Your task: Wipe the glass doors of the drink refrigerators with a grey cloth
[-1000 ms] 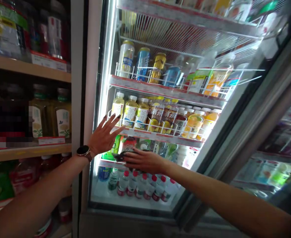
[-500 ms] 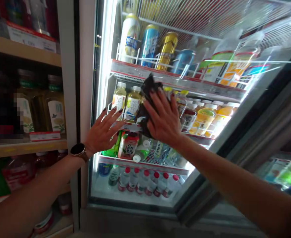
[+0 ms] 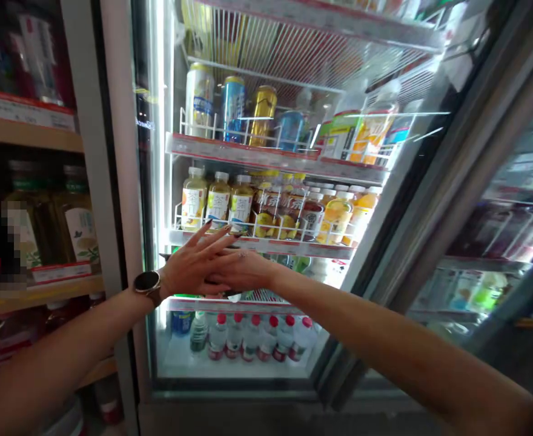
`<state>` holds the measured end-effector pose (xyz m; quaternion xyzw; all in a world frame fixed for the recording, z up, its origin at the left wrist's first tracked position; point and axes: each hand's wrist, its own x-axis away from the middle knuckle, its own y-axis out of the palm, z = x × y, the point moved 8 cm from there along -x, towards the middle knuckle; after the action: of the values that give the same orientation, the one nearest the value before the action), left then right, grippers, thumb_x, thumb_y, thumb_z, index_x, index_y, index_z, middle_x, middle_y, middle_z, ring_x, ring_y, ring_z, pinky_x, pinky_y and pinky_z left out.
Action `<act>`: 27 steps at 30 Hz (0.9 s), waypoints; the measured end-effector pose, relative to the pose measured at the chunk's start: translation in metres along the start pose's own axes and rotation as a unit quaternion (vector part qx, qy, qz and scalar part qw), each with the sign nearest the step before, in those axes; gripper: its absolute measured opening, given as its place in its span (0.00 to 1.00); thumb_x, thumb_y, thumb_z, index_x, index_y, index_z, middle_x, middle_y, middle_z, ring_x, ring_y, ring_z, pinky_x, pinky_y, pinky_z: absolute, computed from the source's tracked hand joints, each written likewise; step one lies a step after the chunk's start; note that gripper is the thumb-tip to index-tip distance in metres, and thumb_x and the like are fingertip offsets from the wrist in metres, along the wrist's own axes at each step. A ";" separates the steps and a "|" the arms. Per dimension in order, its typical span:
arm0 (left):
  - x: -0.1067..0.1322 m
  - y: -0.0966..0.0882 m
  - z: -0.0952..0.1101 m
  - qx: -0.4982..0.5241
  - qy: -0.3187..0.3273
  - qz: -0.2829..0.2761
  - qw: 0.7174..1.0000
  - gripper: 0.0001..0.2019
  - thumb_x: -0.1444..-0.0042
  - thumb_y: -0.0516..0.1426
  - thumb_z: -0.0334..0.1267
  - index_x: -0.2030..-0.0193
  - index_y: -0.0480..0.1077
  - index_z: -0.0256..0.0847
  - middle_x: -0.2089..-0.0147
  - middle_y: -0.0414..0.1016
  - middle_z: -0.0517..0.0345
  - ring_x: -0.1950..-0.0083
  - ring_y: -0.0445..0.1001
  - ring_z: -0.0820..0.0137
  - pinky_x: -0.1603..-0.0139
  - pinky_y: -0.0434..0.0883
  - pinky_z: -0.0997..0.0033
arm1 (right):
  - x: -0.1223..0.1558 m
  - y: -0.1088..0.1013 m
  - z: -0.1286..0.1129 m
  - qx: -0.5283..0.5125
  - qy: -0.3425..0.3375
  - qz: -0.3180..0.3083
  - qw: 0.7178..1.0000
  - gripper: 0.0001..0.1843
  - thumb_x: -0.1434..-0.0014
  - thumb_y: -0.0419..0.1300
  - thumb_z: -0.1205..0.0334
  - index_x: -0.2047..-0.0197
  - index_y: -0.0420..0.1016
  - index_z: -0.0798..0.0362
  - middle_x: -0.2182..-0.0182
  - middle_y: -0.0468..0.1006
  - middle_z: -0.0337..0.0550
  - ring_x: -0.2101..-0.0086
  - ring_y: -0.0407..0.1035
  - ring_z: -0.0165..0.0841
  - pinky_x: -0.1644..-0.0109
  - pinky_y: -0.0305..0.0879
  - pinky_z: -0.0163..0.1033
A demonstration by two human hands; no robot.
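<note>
My left hand, with a watch on its wrist, is open with fingers stretched toward the upper right. It overlaps my right hand, covering that hand's fingers; whether the two touch I cannot tell. A small dark corner of the black cloth sticks out left of my left hand. The rest of the cloth is hidden behind the hands. Both hands are in front of the glass door of a lit drinks fridge, around the level of its lower shelves.
Inside the fridge, tea bottles and juice bottles line the middle shelf, with cans above and red-capped water bottles below. Wooden shelves with bottles stand at the left. A dark door frame slants along the right.
My right hand has moved down and left with the black cloth, from the middle shelf to behind my left hand. My left hand has shifted slightly, and the view has turned to the right.
</note>
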<state>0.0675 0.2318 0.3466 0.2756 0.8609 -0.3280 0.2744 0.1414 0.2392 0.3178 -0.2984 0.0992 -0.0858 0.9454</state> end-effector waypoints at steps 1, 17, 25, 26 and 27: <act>-0.002 0.004 0.000 -0.011 0.006 -0.003 1.000 0.38 0.36 0.61 0.58 0.24 0.58 0.47 0.23 0.61 0.46 0.20 0.54 0.54 0.18 0.50 0.44 | 0.007 -0.008 0.010 0.002 0.000 0.002 1.000 0.20 0.27 0.55 0.55 0.36 0.74 0.50 0.36 0.77 0.46 0.35 0.68 0.42 0.25 0.58 0.56; -0.093 -0.064 -0.119 -0.121 -0.048 0.005 0.991 0.26 0.29 0.56 0.43 0.26 0.61 0.47 0.18 0.50 0.57 0.18 0.48 0.52 0.19 0.45 0.33 | 0.168 -0.050 0.072 0.038 0.238 0.024 0.970 0.47 0.33 0.60 0.43 0.20 0.43 0.42 0.23 0.55 0.41 0.24 0.47 0.44 0.20 0.41 0.62; -0.031 0.005 -0.027 -0.113 0.002 -0.077 0.991 0.33 0.33 0.59 0.46 0.24 0.58 0.49 0.20 0.55 0.50 0.18 0.48 0.50 0.18 0.48 0.38 | 0.170 -0.049 0.075 0.042 0.253 0.008 0.967 0.43 0.30 0.55 0.40 0.20 0.41 0.39 0.22 0.54 0.37 0.24 0.46 0.43 0.19 0.38 0.60; -0.016 0.016 -0.010 -0.108 0.020 -0.099 0.989 0.32 0.34 0.58 0.47 0.24 0.58 0.50 0.22 0.59 0.50 0.18 0.50 0.52 0.18 0.47 0.40 | 0.171 -0.049 0.075 0.041 0.253 0.009 0.967 0.44 0.30 0.55 0.41 0.20 0.40 0.39 0.22 0.54 0.37 0.24 0.46 0.42 0.19 0.37 0.61; 0.000 0.027 0.006 -0.101 0.038 -0.121 0.987 0.32 0.35 0.59 0.48 0.25 0.59 0.51 0.23 0.62 0.51 0.19 0.52 0.54 0.17 0.47 0.42 | 0.171 -0.048 0.075 0.040 0.251 0.011 0.967 0.44 0.30 0.55 0.41 0.19 0.39 0.39 0.22 0.53 0.38 0.24 0.45 0.42 0.19 0.37 0.61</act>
<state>0.0869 0.2446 0.3317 0.1523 0.9264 -0.2595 0.2265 0.3197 0.2032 0.3824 -0.2281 0.3331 -0.1511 0.9023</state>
